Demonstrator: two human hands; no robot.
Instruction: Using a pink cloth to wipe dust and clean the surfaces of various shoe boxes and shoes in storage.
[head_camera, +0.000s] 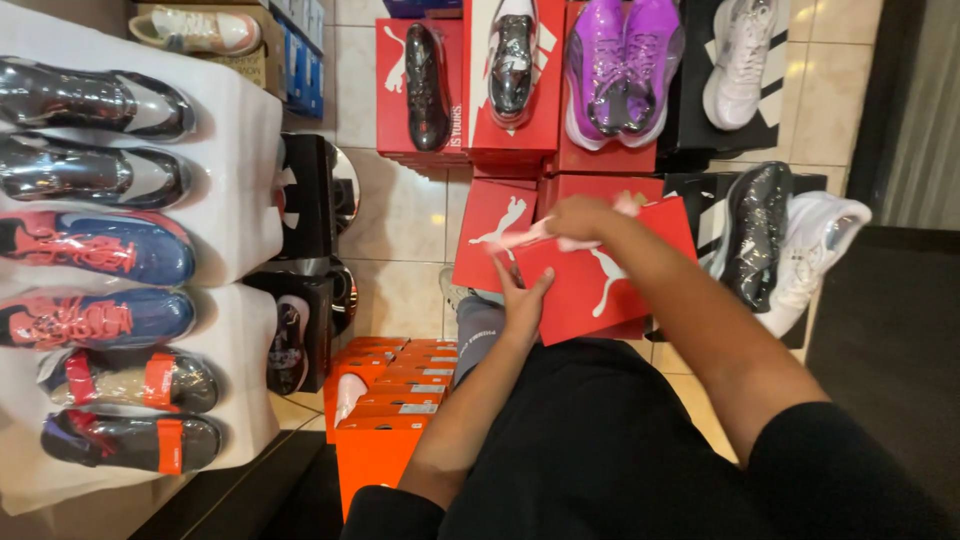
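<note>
Black short sleeves, black top, bare forearms

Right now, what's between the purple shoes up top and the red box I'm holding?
In the head view, another red box lies between the purple shoes and the held red shoebox, just beyond the right hand.

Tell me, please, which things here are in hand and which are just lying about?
In hand: red shoebox, steadied by left hand; pale pink item, gripped by right hand.
Lying about: purple shoes, white table with shoes, orange boxes, white sneaker.
</note>
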